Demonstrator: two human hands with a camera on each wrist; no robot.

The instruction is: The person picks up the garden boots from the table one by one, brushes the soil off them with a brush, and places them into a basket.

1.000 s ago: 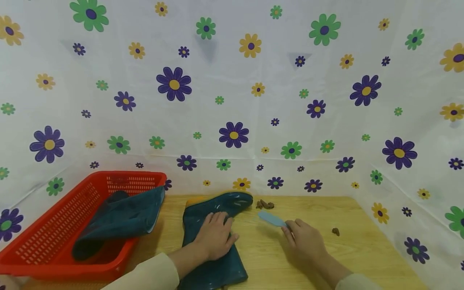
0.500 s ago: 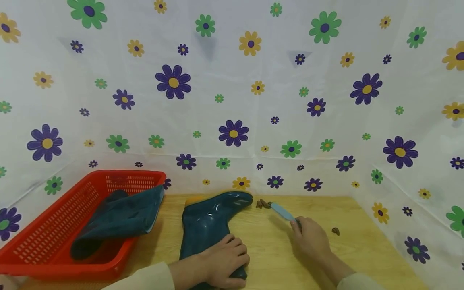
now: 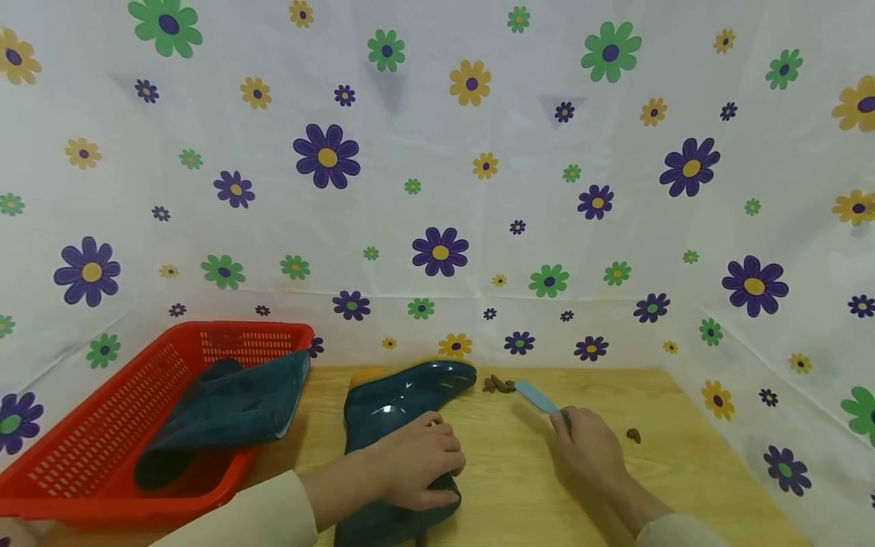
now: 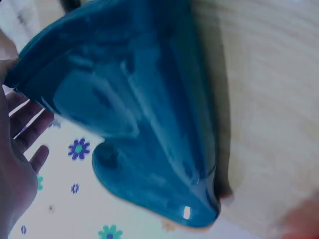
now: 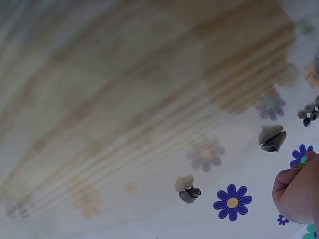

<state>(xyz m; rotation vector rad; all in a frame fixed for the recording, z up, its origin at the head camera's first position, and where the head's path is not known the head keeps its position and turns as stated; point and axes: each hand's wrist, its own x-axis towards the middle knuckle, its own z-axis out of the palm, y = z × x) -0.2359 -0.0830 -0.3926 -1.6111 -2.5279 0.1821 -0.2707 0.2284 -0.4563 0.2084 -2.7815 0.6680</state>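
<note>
A dark teal rubber boot (image 3: 390,425) lies on its side on the wooden table, toe pointing right. My left hand (image 3: 413,460) grips its shaft near the open end, fingers bent over the right edge. In the left wrist view the thumb of that hand (image 4: 22,169) lies along the rim of the boot (image 4: 144,119). My right hand (image 3: 591,448) holds a light-blue flat-bladed scraper (image 3: 536,396), its tip right by some brown clods (image 3: 499,384) beyond the toe. In the right wrist view only part of the right hand (image 5: 299,191) shows.
On the left a red perforated basket (image 3: 225,497) holds a second teal boot (image 3: 225,403), its shaft jutting over the rim. A lone brown clod (image 3: 633,436) lies at the right of the table (image 3: 519,486). Flowered white sheeting (image 3: 383,220) encloses the back and sides.
My left hand slid from the boot's ankle down to its open end, then came slightly back up the shaft. The shaft end has shifted. My right hand moved the scraper right and up beside the clods.
</note>
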